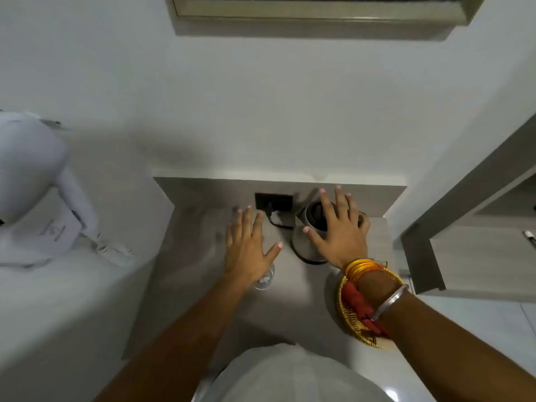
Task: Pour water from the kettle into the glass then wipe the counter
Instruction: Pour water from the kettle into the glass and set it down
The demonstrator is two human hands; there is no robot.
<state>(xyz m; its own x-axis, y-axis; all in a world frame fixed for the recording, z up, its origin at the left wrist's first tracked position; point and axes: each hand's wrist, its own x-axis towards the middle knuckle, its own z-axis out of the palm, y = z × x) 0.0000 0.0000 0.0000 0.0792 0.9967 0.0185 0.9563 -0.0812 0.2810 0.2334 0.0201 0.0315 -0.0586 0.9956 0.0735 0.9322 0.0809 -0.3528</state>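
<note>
A steel kettle [304, 242] with a dark lid stands at the back right of the grey counter [203, 285]. My right hand [338, 233] hovers spread over the kettle's top, hiding its handle side, and holds nothing. A clear glass [265, 280] stands on the counter to the kettle's left, mostly hidden under my left hand [249, 248]. That hand is flat and open above the glass, fingers apart. I cannot tell whether either hand touches what is under it.
A black wall socket [274, 201] with a plugged cord sits behind the kettle. A gold wire basket [348, 314] with a red cloth lies under my right forearm. A white hair dryer [37, 198] hangs at the left. A shelf unit [464, 242] stands at the right.
</note>
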